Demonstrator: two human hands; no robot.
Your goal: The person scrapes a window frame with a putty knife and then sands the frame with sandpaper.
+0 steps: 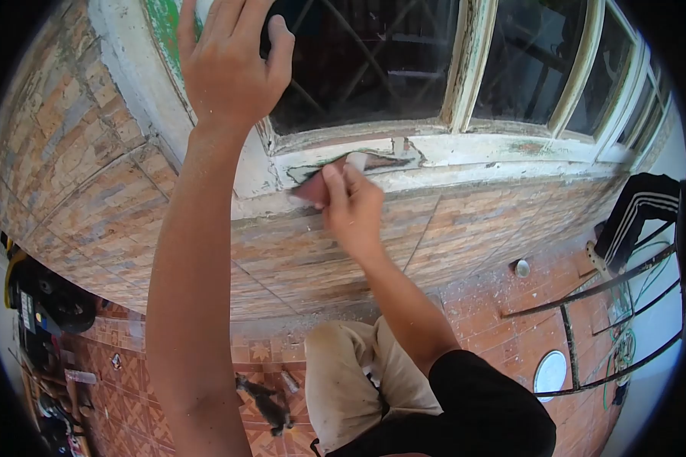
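Note:
My right hand [356, 206] pinches a reddish-brown piece of sandpaper [310, 189] against the bottom rail of a white wooden window frame [480, 150]. Under and around it the paint is chipped, with a bare, dark-edged patch [389, 161]. The sandpaper and fingertips are slightly blurred. At the upper left, my left hand [232, 65] lies on the frame's upright beside the dark glass [366, 61], its thumb apart from the fingers. Its fingertips are cut off by the top edge of the view, and nothing shows in it.
Stone-patterned tiles [76, 152] cover the wall below the window. Curved metal bars [568, 346] stand at right, near a round white lid-like object [550, 373] and a small cup [522, 268]. Another person's striped trouser leg [640, 213] shows there. A cat [268, 405] is on the floor.

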